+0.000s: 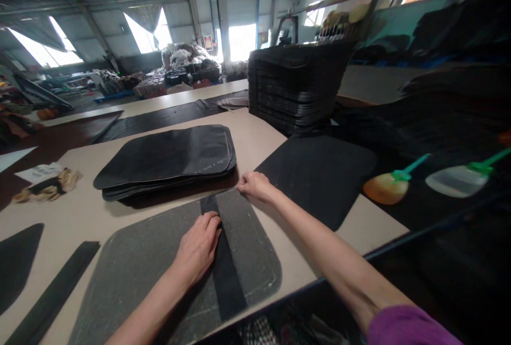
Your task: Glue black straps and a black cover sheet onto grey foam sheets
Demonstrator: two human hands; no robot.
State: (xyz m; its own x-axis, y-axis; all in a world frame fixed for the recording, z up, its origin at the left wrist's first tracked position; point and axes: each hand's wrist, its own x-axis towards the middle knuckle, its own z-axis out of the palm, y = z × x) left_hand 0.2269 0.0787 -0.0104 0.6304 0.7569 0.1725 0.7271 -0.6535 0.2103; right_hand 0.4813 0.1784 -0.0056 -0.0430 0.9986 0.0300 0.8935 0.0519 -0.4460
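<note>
1. The grey rounded mat (pixel 131 260) under your left hand (pixel 197 249) looks like felt: matt, fuzzy, speckled.
2. The black strip (pixel 225 265) across it is smooth, matt cloth or tape.
3. Your stacked black sheets (pixel 167 158) look leathery, with a faint sheen.
4. The beige tabletop (pixel 80 206) is smooth and matt.

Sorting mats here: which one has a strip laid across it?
The grey mat under the left hand: the black strip crosses it; the other mats are black and bare.
</note>
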